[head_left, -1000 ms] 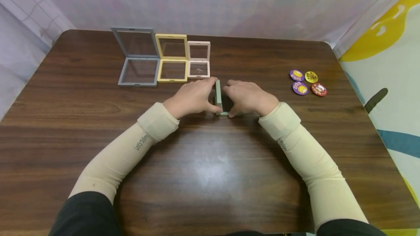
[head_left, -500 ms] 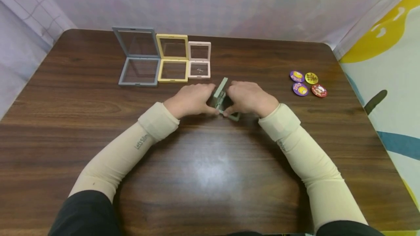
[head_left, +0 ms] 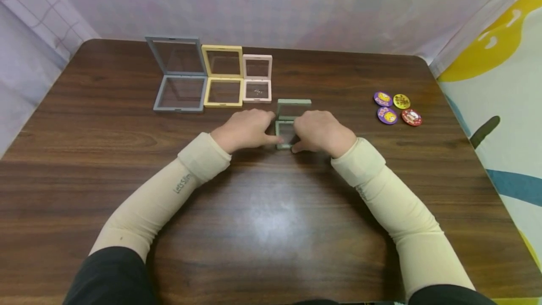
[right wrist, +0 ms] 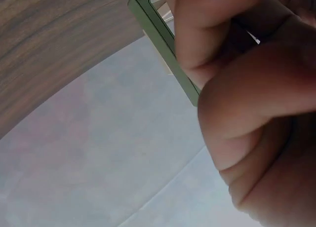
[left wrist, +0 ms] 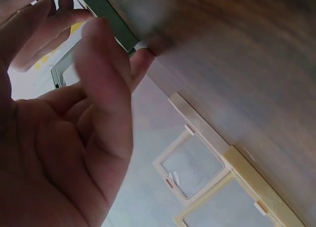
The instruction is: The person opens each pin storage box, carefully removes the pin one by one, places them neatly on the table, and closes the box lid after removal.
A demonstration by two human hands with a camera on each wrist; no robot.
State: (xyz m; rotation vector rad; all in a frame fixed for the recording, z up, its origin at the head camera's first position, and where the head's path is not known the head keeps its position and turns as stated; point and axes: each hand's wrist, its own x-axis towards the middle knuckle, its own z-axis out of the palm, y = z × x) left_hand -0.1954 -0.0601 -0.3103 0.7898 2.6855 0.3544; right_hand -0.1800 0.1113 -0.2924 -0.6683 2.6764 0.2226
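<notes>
A small green hinged display frame (head_left: 293, 102) with a clear window stands unfolded at the table's middle, its base flat and its lid raised at the back. My left hand (head_left: 245, 130) is at the base's left side, thumb stretched to the front left corner; in the left wrist view its fingertips reach the green frame (left wrist: 116, 27). My right hand (head_left: 323, 131) covers the base's right part, thumb at the front edge and fingers curled. The right wrist view shows those bent fingers over the green frame (right wrist: 163, 44); their tips are hidden.
Blue-grey (head_left: 179, 109), yellow (head_left: 223, 105) and pale pink (head_left: 257, 100) frames stand unfolded in a row at the back left. Several round badges (head_left: 387, 116) lie at the right. A curtain (head_left: 271, 8) hangs behind the wooden table (head_left: 262, 229).
The green frame has turned on the table, so its raised lid, first edge-on at the left, now stands at the back. Both hands have shifted slightly around it.
</notes>
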